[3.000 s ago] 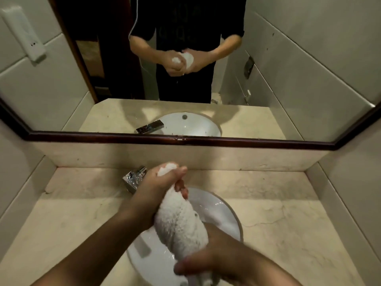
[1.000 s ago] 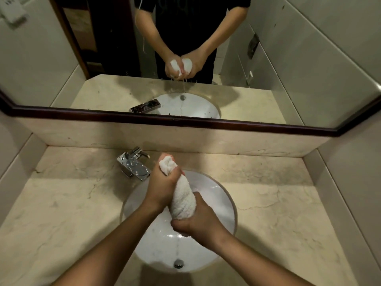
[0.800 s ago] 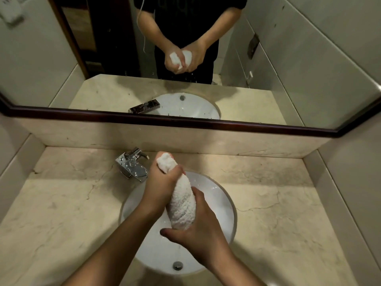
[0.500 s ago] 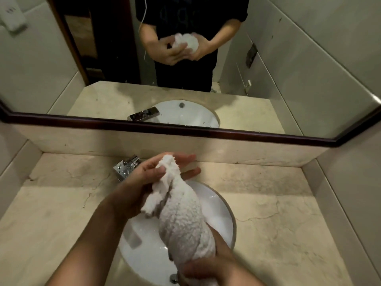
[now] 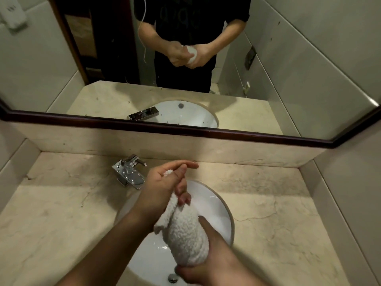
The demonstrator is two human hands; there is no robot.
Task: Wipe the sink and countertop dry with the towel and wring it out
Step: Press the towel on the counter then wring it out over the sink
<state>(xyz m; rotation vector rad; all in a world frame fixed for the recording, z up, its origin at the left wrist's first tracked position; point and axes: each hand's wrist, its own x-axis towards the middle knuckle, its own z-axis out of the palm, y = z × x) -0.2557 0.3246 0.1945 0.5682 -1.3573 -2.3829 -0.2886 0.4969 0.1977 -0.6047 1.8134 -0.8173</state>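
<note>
A wide mirror (image 5: pixel 309 65) fills the far wall, and in it the person's two hands show clasped round a white bundle. Below it the marble surface (image 5: pixel 278 219) runs from left to right; I cannot tell from here whether it is wet or dry. Set into its middle is the round white sink (image 5: pixel 218 205). The towel (image 5: pixel 185 238) is held in the air above the bowl, clear of the surface on both sides. It is rolled into a thick sausage whose long axis runs from near right to far left, fat at the near end and thinning toward the far one.

The right hand (image 5: pixel 212 261) is the nearer of the two. Its grip is wrapped fully round the fat near end, with the thumb lying up the right side of the roll. The left hand (image 5: pixel 160 182) has the far end, and its grip is only half closed. The lower fingers (image 5: pixel 184 198) curl round the narrow neck of the roll, the upper ones stretch straight out toward the far wall, and a white tuft of towel peeps out by the thumb. To my eye this is the wringing step, and the left grip would have to tighten before a twist against the right could bite.

The chrome faucet (image 5: pixel 129 172) stands just left of the left hand, not touching it. The drain (image 5: pixel 172 278) sits at the near edge of the bowl, just left of the right hand.
</note>
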